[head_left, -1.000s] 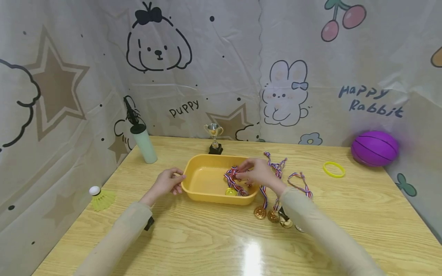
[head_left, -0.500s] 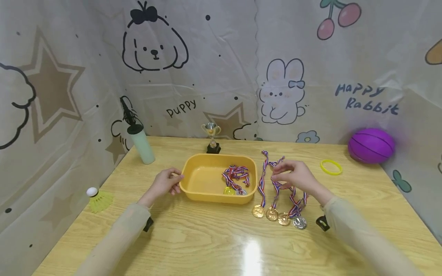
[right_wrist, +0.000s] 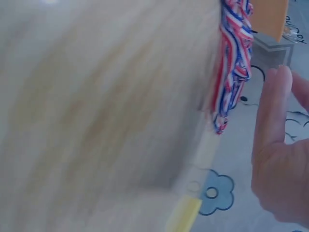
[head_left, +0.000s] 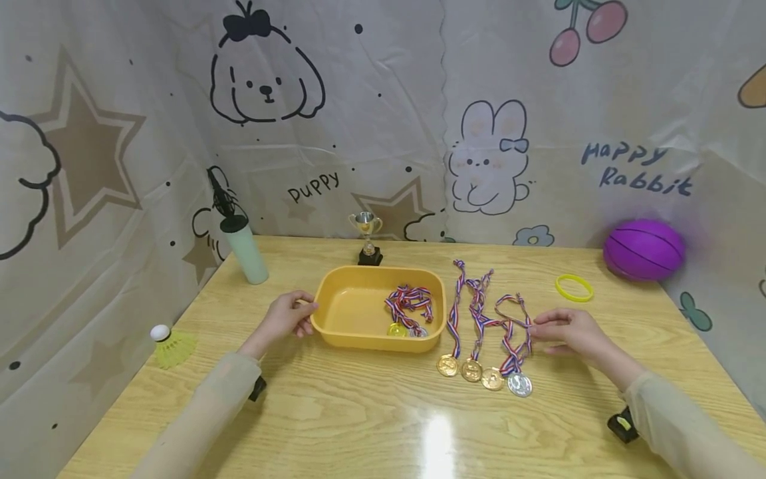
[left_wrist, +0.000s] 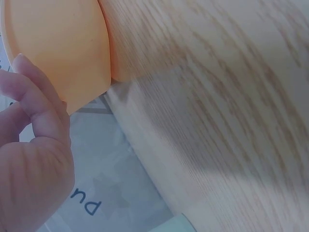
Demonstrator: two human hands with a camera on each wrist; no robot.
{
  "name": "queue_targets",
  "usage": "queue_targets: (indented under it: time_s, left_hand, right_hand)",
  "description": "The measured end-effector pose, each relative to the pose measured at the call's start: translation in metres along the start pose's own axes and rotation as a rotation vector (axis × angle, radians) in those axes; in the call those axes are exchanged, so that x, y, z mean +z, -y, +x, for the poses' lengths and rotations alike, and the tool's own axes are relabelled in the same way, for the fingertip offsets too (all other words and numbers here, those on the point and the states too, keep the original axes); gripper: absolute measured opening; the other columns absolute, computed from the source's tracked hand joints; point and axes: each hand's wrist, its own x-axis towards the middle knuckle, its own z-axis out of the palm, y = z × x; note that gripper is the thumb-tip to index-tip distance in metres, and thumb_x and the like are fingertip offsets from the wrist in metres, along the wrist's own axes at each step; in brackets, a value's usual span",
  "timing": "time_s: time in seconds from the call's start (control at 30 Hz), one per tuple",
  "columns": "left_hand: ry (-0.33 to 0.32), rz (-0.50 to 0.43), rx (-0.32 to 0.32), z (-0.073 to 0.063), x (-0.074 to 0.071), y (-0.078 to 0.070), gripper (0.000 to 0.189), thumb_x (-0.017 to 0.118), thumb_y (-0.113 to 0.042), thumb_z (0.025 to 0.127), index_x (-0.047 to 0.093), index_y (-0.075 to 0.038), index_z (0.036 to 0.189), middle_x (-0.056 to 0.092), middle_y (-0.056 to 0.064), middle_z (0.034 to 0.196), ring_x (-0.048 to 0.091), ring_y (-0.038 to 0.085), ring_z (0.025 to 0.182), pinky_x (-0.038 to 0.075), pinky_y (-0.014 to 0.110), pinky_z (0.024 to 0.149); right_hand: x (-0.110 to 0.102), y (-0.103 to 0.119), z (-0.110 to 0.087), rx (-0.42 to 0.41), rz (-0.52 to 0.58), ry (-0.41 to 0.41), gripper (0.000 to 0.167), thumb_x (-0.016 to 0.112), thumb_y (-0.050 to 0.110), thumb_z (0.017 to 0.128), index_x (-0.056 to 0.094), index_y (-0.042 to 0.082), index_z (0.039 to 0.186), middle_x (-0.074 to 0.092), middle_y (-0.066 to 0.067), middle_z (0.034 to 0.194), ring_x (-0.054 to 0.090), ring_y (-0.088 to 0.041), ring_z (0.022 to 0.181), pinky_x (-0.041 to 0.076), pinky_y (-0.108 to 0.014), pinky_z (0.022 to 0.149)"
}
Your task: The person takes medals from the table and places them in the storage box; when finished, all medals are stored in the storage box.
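Observation:
My left hand [head_left: 282, 316] grips the left rim of a yellow plastic basin [head_left: 377, 342], its fingers against the outer wall [left_wrist: 82, 58]. Inside the basin's right half lie a gold medal [head_left: 397, 330] and a silver one, their striped ribbons [head_left: 409, 303] bunched together. Right of the basin, three gold-coloured medals [head_left: 471, 370] and a silver medal [head_left: 519, 384] lie in a row, ribbons stretched toward the back. My right hand [head_left: 571, 329] hovers beside the rightmost ribbon [head_left: 526, 319], fingers loosely extended and holding nothing. In the right wrist view, striped ribbon [right_wrist: 235, 53] shows left of the fingers.
Behind the basin stands a small trophy cup [head_left: 368, 236]. A pale green bottle [head_left: 245, 249] and a yellow shuttlecock [head_left: 171, 346] are at left. A yellow ring [head_left: 574, 297] and a purple ball [head_left: 643, 249] sit at back right, before a printed curtain.
My right hand has left the basin, where it was over the ribbons, and moved right across the medals to the rightmost ribbon. My left hand has stayed on the rim.

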Motion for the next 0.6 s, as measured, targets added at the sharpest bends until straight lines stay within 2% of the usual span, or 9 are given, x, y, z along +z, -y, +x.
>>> queue_targets:
  time_s: [0.23, 0.6]
  left_hand:
    - [0.002, -0.002, -0.001, 0.0, 0.0, -0.001, 0.036, 0.052, -0.016, 0.1, 0.048, 0.011, 0.123, 0.061, 0.001, 0.064, 0.058, 0.007, 0.051, 0.05, 0.02, 0.046]
    - [0.003, 0.005, -0.011, 0.001, 0.0, -0.001, 0.035, 0.052, -0.017, 0.1, 0.049, 0.01, 0.123, 0.061, 0.0, 0.064, 0.058, 0.006, 0.051, 0.05, 0.019, 0.047]
  right_hand:
    - [-0.002, -0.012, -0.003, 0.112, 0.016, 0.009, 0.039, 0.069, 0.009, 0.088, 0.051, -0.011, 0.116, 0.071, 0.003, 0.085, 0.07, -0.009, 0.078, 0.059, -0.029, 0.066]
    - [0.006, -0.016, -0.003, 0.183, -0.019, 0.045, 0.034, 0.07, 0.012, 0.086, 0.054, -0.005, 0.111, 0.073, 0.001, 0.083, 0.07, -0.01, 0.075, 0.059, -0.03, 0.063]
